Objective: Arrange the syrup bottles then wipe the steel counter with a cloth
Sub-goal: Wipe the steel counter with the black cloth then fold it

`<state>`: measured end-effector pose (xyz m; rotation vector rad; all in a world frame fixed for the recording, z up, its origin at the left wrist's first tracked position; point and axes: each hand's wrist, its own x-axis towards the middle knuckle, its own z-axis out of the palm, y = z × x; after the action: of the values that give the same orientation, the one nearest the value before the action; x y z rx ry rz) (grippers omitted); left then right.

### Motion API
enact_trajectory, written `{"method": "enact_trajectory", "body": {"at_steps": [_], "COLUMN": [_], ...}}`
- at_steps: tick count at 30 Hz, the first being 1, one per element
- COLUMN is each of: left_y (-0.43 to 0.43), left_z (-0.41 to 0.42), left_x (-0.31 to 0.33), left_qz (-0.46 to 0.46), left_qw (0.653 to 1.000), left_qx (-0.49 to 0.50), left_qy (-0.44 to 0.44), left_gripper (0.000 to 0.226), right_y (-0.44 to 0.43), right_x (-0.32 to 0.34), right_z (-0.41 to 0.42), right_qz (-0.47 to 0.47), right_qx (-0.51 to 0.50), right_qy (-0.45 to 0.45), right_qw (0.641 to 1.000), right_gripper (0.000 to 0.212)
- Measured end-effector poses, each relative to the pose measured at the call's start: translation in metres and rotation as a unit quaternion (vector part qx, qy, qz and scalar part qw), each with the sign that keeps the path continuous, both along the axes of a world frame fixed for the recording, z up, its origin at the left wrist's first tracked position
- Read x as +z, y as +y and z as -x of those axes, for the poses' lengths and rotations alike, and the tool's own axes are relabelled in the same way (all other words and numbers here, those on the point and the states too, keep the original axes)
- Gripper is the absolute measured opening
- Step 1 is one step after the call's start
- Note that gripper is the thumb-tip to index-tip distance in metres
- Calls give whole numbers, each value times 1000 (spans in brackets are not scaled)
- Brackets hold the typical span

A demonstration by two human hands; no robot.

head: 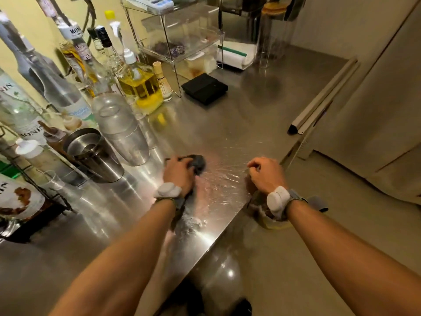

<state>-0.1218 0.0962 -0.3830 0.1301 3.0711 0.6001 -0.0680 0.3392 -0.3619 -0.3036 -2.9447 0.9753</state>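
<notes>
On the near edge of the steel counter point(227, 133), a dark cloth point(197, 164) sits bunched up under the person's left hand point(178, 173). The fingers curl over the top of the cloth and press it flat on the metal, which I think is how you rub a mess away. Just beside the cloth the steel shows wet streaks point(223, 174), and nearer the person's body there is a patch of white powder point(193, 222) that looks not yet wiped. The right hand point(265, 175) is at the counter's side edge with its fingers curled in. I cannot tell if it holds anything; it may be there to catch what the cloth pushes off, or just to lean. Something brown and blurry hangs under that wrist, but I cannot make it out. Along the left wall the syrup bottles point(21, 110) stand close together in a line, out of the way, so the bottle job looks done and the wiping is the step now. A steel cup point(95, 156) and a clear shaker point(120, 131) stand next to them, near the cloth, so a wide swipe could bump them. Farther back are a bottle of yellow liquid point(139, 85), a flat black box point(204, 88) and a clear shelf point(173, 30).
</notes>
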Motion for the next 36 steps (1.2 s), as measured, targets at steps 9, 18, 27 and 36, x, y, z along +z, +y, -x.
{"method": "enact_trajectory", "body": {"at_steps": [9, 18, 27, 36], "left_y": [55, 64, 108, 111], "left_z": [-13, -37, -65, -73], "left_x": [5, 6, 17, 12], "left_qz": [-18, -6, -12, -9], "left_qw": [990, 992, 969, 973], "left_qx": [-136, -129, -243, -226], "left_qy": [-21, -14, -46, -45], "left_gripper": [32, 32, 30, 31], "right_y": [27, 29, 35, 38], "right_x": [0, 3, 8, 15], "right_z": [1, -7, -11, -17], "right_qz": [13, 11, 5, -5], "right_qx": [-8, -2, -5, -17], "right_qy": [10, 2, 7, 8], "right_qw": [1000, 1000, 1000, 1000], "right_gripper": [20, 21, 21, 22]}}
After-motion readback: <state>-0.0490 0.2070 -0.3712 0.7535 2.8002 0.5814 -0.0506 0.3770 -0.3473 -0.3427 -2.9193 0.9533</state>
